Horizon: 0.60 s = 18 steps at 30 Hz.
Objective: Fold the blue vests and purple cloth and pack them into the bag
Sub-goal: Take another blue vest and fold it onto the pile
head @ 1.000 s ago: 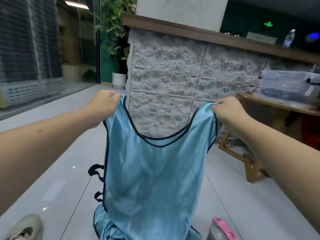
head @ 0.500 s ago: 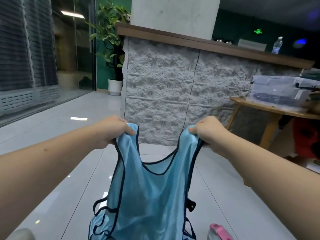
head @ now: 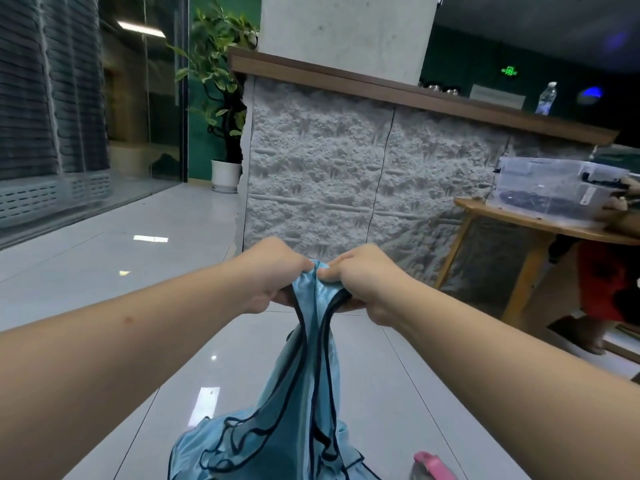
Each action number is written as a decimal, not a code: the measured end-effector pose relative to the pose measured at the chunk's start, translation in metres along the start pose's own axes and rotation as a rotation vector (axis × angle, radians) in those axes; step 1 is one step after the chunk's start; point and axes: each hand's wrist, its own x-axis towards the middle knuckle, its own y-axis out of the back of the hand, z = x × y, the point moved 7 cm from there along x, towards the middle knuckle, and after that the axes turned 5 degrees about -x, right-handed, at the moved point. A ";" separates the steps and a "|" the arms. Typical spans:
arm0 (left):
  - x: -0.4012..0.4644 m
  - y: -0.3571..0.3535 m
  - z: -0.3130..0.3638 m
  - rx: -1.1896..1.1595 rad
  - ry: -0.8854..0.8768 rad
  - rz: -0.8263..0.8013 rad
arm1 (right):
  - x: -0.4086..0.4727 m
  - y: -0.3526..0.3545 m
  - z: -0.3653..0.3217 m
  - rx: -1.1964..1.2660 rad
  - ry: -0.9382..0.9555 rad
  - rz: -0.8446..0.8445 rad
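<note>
A light blue vest (head: 301,386) with dark trim hangs in front of me, folded lengthwise. My left hand (head: 273,275) and my right hand (head: 360,277) meet at its top, each gripping a shoulder strap, knuckles almost touching. The lower part of the vest bunches near the bottom edge of the view. A pink object (head: 433,465) shows at the bottom right, only partly visible. No purple cloth is in view.
White tiled floor (head: 138,289) stretches ahead. A stone-textured counter (head: 346,168) with a wooden top stands straight ahead. A wooden table (head: 533,230) with a clear plastic box (head: 554,192) is at the right. A potted plant (head: 221,116) stands at the back left.
My hands have come together and moved lower, bringing the two shoulder straps side by side. The vest went from spread flat to folded in half lengthwise.
</note>
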 end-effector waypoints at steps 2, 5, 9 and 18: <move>-0.007 -0.007 0.004 -0.021 -0.001 -0.029 | 0.001 -0.002 -0.002 -0.024 0.014 -0.008; -0.017 -0.024 0.006 -0.146 0.097 -0.199 | 0.000 -0.002 -0.007 -0.074 0.028 -0.023; -0.030 -0.046 0.014 -0.346 0.253 -0.543 | -0.008 0.002 -0.010 -0.065 0.033 -0.063; -0.053 -0.057 0.026 -0.362 0.232 -0.768 | -0.008 0.017 -0.015 -0.146 0.055 -0.070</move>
